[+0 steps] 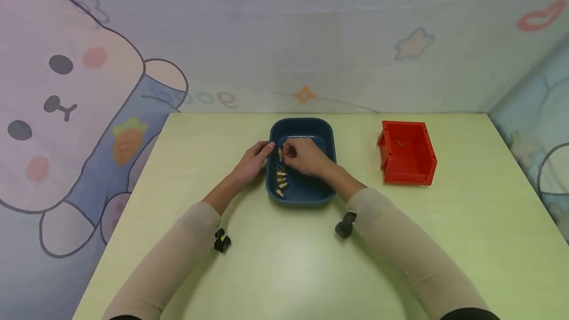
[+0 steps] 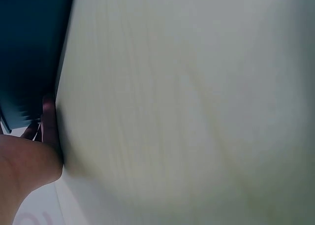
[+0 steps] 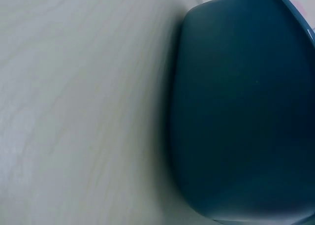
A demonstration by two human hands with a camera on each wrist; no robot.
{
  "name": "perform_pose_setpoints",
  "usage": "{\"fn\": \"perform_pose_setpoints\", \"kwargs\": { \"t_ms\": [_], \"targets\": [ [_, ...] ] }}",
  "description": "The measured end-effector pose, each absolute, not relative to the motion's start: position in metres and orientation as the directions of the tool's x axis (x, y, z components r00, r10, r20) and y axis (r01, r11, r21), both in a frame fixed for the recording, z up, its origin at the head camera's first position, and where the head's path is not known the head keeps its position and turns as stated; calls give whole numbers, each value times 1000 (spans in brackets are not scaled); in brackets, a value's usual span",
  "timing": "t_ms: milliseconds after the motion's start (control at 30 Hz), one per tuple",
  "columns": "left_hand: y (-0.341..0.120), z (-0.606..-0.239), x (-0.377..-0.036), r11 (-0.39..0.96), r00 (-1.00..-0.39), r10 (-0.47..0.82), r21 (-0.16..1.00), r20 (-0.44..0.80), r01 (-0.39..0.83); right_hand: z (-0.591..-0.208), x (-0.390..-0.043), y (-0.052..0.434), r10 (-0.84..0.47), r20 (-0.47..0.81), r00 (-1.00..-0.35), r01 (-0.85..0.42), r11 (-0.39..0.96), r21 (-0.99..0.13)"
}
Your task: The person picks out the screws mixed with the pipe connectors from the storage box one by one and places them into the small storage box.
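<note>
A dark blue tray [image 1: 302, 121] sits mid-table; up close its wall fills the right wrist view [image 3: 246, 112] and the left edge of the left wrist view [image 2: 29, 48]. Several small brass parts [image 1: 281, 179] lie in a row along the tray's inner left side. My right hand [image 1: 285, 152] reaches into the tray and pinches the topmost brass part [image 1: 280, 152] with curled fingers. My left hand [image 1: 268, 148] rests against the outside of the tray's left rim, fingers fairly straight. One left fingertip [image 2: 48, 117] shows beside the tray wall.
A red bin [image 1: 406, 154] stands to the right of the tray, with a small thin piece [image 1: 400, 143] inside. The pale green table [image 1: 289, 260] is bounded by cartoon-printed fabric walls behind and on both sides. Black wrist cameras [image 1: 222, 240] sit on both forearms.
</note>
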State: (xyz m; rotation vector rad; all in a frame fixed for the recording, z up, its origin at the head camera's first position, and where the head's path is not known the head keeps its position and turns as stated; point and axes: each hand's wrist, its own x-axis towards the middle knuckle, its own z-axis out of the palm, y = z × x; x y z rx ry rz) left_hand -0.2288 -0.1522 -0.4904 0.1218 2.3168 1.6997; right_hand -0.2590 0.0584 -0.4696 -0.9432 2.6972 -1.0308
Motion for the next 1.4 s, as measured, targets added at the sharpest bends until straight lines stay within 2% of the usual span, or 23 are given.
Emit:
{"fn": "perform_pose_setpoints", "kwargs": {
  "t_ms": [167, 600, 933, 1400],
  "targets": [
    [-149, -488, -232, 308, -962, 224, 948, -155, -81, -462, -259, 62, -595, 128, -793, -530, 573, -625],
    [-143, -488, -234, 296, -957, 233, 950, -174, -100, -443, -253, 79, -679, 209, -704, -661, 518, -543],
    [-141, -492, -238, 295, -957, 223, 948, -187, -117, -435, -246, 97, -681, 236, -693, -685, 521, -509],
    [-138, -491, -239, 312, -957, 215, 942, -193, -120, -429, -243, 123, -679, 245, -692, -686, 513, -517]
  ]
}}
